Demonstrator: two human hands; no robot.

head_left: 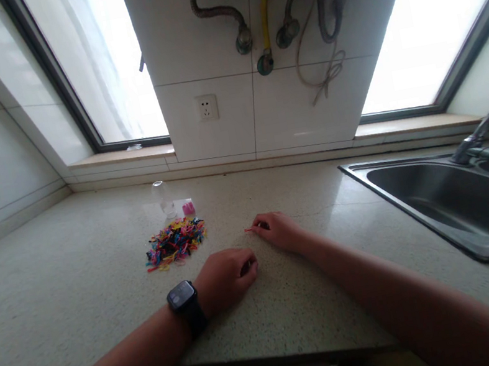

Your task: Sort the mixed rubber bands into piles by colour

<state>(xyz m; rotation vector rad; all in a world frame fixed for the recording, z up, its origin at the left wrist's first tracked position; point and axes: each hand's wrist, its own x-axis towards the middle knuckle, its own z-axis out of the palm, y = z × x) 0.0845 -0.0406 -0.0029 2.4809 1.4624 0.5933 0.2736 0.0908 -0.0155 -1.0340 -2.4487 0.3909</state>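
Strips in many colours lie in a loose heap on the counter, beyond your left hand and off to its left, while one red strip sits apart from them at the fingertips of your right hand. That right hand is nearly closed at the tips, thumb and forefinger pinching the strip so that a short end pokes out toward the left; the rest of the hand is low over the counter. Your left hand is loosely curled, thumb near the bent fingers, with a small gap between; whether it has hold of anything, you cannot tell from this view. For a piece so thin, a light pinch at the very tips should serve best: squeeze hard and it may well bend or slip away. Leave enough of the free end showing that the other fingers could meet it cleanly, and let your forearms take their steadiness from the counter. Mind your left wrist, where the watch sits near the heap; a careless sweep could scatter pieces. The clear jar and the pink piece stand just behind the heap, so reach around them gently.
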